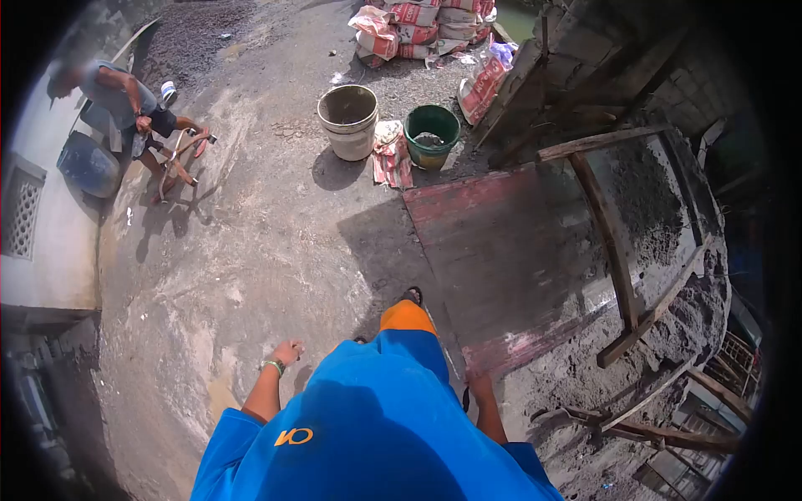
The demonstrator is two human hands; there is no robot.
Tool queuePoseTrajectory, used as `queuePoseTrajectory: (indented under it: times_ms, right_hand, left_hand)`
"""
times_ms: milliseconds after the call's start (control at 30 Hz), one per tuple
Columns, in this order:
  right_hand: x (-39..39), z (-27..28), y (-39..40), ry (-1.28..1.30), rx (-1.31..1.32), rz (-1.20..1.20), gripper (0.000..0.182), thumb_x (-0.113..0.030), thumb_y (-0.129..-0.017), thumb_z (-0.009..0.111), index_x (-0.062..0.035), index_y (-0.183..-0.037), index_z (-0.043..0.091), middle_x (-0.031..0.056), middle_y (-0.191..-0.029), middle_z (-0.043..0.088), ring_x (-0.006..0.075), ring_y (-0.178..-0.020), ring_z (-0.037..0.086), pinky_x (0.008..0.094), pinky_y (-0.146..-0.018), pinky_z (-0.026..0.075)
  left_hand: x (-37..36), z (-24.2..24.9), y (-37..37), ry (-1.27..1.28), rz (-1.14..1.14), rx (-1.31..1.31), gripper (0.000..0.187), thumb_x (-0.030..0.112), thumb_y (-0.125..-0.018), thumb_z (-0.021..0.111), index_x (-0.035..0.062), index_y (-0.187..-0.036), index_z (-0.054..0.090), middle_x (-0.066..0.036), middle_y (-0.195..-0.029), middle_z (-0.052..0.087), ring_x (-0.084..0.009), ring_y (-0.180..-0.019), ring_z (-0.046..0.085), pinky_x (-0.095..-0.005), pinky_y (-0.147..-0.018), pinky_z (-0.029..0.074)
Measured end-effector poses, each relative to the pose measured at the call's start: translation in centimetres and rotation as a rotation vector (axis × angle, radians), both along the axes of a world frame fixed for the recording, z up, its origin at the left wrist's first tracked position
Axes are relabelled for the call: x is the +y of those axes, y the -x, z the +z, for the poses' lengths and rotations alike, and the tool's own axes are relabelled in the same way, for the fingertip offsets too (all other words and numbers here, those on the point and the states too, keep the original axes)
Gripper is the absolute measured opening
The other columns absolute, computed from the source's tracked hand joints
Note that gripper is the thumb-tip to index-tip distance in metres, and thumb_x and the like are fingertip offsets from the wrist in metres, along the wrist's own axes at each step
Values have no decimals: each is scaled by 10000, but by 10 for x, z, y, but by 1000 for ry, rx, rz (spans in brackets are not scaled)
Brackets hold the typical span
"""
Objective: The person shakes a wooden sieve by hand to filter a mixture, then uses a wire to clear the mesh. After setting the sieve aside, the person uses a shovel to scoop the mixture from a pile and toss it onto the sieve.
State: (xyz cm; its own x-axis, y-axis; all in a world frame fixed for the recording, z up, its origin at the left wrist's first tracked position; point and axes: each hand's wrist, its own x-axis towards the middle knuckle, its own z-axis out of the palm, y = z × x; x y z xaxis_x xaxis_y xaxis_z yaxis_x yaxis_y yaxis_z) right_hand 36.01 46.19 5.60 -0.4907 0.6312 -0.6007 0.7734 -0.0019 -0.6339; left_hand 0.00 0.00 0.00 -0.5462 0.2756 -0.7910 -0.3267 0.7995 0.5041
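Note:
My left hand (289,351), with a band at the wrist, hangs over the concrete ground to the left of my blue shirt. Its fingers are loosely apart and hold nothing. On the other side, my right hand (479,387) is low beside my body, near the edge of a dark board with red borders (501,250). Its fingers look curled, and a narrow dark piece shows beside them; I cannot tell what it is. A thin pale edge runs from near my foot toward this hand.
Ahead stand a whitish bucket (349,138) and a green bucket (432,152), a folded sack (391,154) between them. Stacked sacks (418,33) lie behind. Wooden beams (606,242) and grey sand (576,392) are at right. At left a person (125,100) handles a frame-like object (177,163).

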Motion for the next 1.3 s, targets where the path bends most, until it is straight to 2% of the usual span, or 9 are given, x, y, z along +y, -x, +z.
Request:
queuePoseTrajectory:
  times_ms: [167,233,367,600,900,967,1033,1167,1300]
  right_hand:
    - [35,-46,-27,194,90,-258,106,-80,-882,570,-4,-882,644,74,-644,594,156,-542,583,301,-491,462]
    - [38,-49,-21,296,166,-459,121,-112,-879,599,-3,-898,649,74,-639,600,161,-531,591,304,-495,467]
    - [96,-34,23,-123,75,-161,240,-249,-919,619,-29,-821,623,32,-579,548,114,-489,506,285,-467,398]
    - [133,32,72,3,100,-449,430,-387,-970,531,-34,-728,566,16,-553,460,122,-487,443,303,-465,368]
    - [39,-17,17,183,-120,-658,257,-230,-929,527,-20,-812,618,87,-655,581,154,-564,569,336,-505,466]
    - [38,11,64,198,-112,-751,207,-189,-916,531,-20,-836,620,93,-682,597,151,-578,578,325,-499,465]
    - [55,32,78,110,-50,-1032,155,-136,-905,532,-16,-890,628,84,-719,603,158,-598,587,313,-514,471]
    - [88,42,124,10,50,-1266,155,-123,-916,535,-3,-941,629,73,-737,602,155,-616,588,304,-529,473]
    - [185,125,167,-491,-43,-1317,231,-169,-955,543,20,-1046,639,103,-862,641,180,-782,621,317,-734,499]
  left_hand:
    - [119,43,79,-135,42,60,280,99,-940,513,17,-1186,618,-90,-836,687,-140,-731,664,-289,-701,532]
    - [152,65,98,-132,-26,44,288,73,-949,478,16,-1202,604,-97,-817,684,-146,-726,668,-287,-692,530]
    - [256,85,143,-173,-213,170,360,78,-956,480,57,-1311,532,-120,-1035,690,-169,-795,666,-305,-774,528]
    - [443,115,205,-385,-530,409,360,158,-964,528,44,-1306,527,-104,-1203,633,-182,-1005,614,-320,-884,492]
    - [663,181,229,-602,-481,36,416,321,-988,518,4,-1256,547,-49,-1124,628,-130,-953,591,-299,-867,466]
    - [707,171,241,-668,-583,123,434,337,-961,549,24,-1262,542,-77,-1169,622,-186,-1015,597,-339,-901,458]
    - [755,193,226,-808,-945,960,485,363,-914,591,55,-1283,530,-124,-1260,580,-278,-1132,552,-400,-968,424]
    - [818,246,221,-963,-1253,1119,645,334,-849,648,37,-1378,431,-173,-1375,459,-346,-1178,499,-437,-994,399]
    - [870,242,209,-933,-1014,369,792,390,-876,637,56,-1480,249,-185,-1427,399,-297,-1209,492,-423,-996,410]
